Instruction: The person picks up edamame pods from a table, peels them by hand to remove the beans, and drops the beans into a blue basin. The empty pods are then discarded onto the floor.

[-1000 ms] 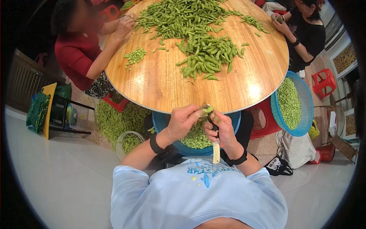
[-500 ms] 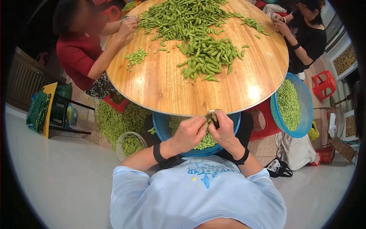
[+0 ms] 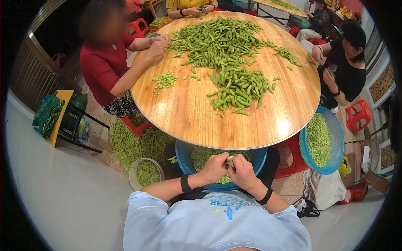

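Note:
Above a blue basket (image 3: 180,161) of shelled green beans (image 3: 224,179), my left hand (image 3: 212,168) and my right hand (image 3: 245,170) meet with bent fingers. They pinch a green edamame pod between them, mostly hidden by the fingers. Something greyish (image 3: 229,160) shows at the thumb and fingertips, too small to make out. The basket sits under the near edge of the round wooden table (image 3: 184,119). On that table lies a big heap of edamame pods (image 3: 238,88), with a small pile of shelled beans (image 3: 164,80) to its left.
A person in red (image 3: 104,69) works at the left; a person in black (image 3: 345,69) sits at the right. Another blue basket of beans (image 3: 318,144) stands at right by a red stool (image 3: 289,159). Left on the floor are pods (image 3: 140,146) and a white bucket (image 3: 134,178).
The view has tilted up, showing more of the far side of the room. My hands are lower, nearer the basket, and still together. The person in black has moved their hands apart.

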